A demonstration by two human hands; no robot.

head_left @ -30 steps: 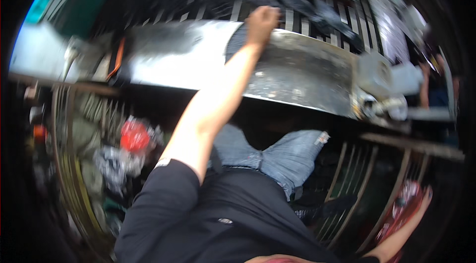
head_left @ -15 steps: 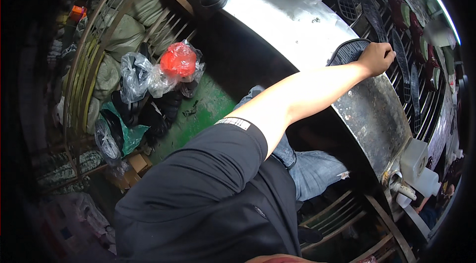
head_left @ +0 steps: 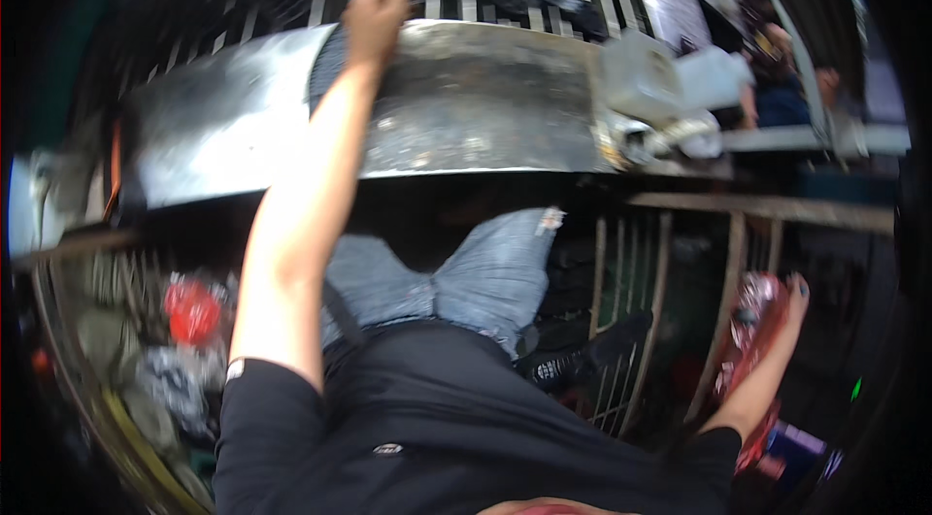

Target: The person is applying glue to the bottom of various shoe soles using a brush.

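Observation:
My left arm reaches far over the metal bench (head_left: 476,93). At its far edge my left hand (head_left: 377,12) is closed in a fist, and what it holds, if anything, cannot be made out. Beneath my left wrist a dark ribbed shoe sole (head_left: 328,64) lies on the bench, partly covered by the arm. Low at the right, my right hand (head_left: 793,297) hangs beside a shiny dark-red wrapped bundle (head_left: 752,316). Blur and shade hide its fingers, so whether it grips the bundle does not show.
Beyond the bench runs a slatted rack (head_left: 466,5) with dark soles on it. Whitish plastic containers (head_left: 641,78) stand at the bench's right end. A metal-barred frame (head_left: 631,321) is by my right leg. Plastic bags, one with red contents (head_left: 192,311), lie at left.
My view has swung to the right, so the bench now runs across the top. My right arm and the dark-red bundle have come into sight. My left hand stays closed near the sole.

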